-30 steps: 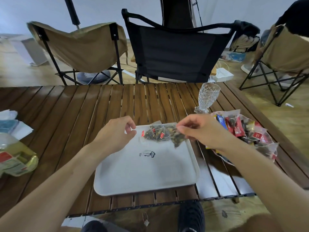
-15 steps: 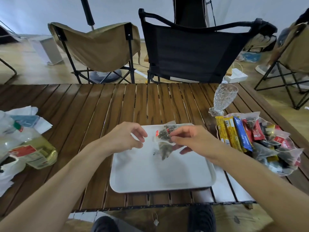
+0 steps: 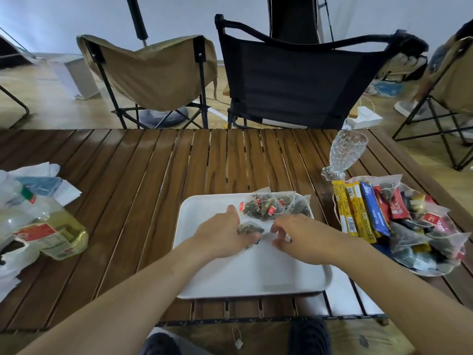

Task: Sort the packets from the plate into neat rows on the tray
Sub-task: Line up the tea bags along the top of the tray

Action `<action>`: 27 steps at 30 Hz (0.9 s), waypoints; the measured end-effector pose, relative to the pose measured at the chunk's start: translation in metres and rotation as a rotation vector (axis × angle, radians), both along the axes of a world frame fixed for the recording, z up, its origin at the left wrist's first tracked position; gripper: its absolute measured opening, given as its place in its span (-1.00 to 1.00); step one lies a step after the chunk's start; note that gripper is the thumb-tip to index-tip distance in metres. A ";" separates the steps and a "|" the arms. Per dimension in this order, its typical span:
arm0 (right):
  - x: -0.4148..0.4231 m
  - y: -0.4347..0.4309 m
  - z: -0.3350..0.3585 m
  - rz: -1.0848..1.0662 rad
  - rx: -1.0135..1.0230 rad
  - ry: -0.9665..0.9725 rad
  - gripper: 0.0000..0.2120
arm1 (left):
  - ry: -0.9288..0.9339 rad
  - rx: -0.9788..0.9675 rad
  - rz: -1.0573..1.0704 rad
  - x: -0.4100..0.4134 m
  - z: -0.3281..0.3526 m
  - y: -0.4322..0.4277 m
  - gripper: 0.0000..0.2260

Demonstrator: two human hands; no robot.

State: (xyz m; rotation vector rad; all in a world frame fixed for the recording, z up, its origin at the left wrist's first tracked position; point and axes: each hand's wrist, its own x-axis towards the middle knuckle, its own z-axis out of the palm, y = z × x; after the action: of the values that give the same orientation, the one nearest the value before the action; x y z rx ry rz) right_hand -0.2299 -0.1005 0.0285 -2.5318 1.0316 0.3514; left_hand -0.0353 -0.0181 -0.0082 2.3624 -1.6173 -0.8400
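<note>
Gripped a tea packet [image 3: 250, 228] in the left hand [image 3: 222, 238] low over the tray [image 3: 256, 275], long axis left-right, just nearer than the far-edge row [image 3: 276, 204]; right hand [image 3: 304, 239] curled at its clear end, grip impossible to tell.

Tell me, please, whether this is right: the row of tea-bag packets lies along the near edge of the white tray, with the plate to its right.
Not quite: the head view shows the row of tea-bag packets lying along the far edge of the white tray, not the near edge. The plate is indeed to its right.
</note>
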 end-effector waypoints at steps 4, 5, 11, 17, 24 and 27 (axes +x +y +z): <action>-0.007 -0.002 0.003 0.013 0.038 0.036 -0.64 | -0.048 0.037 -0.049 0.000 0.007 -0.002 -0.72; -0.010 -0.003 0.003 0.010 0.048 0.037 -0.64 | -0.033 0.076 -0.061 0.005 0.009 0.000 -0.77; -0.019 -0.015 0.000 -0.016 0.059 0.021 -0.68 | -0.100 0.207 0.046 0.046 0.018 0.013 -0.73; -0.021 -0.021 -0.001 -0.059 0.032 0.017 -0.71 | -0.124 -0.109 0.247 0.060 -0.009 -0.008 -0.66; -0.026 -0.028 -0.003 -0.085 0.028 0.010 -0.73 | 0.143 -0.228 0.223 0.034 -0.007 -0.039 -0.74; -0.027 -0.032 -0.004 -0.086 0.032 -0.002 -0.74 | 0.160 -0.204 0.173 0.037 -0.003 -0.037 -0.70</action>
State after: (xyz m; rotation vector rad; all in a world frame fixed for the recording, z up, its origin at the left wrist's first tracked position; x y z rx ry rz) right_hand -0.2573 -0.1321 0.0244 -2.4497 1.1213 0.3384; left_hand 0.0014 -0.0547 -0.0107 2.1948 -1.3461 -0.7679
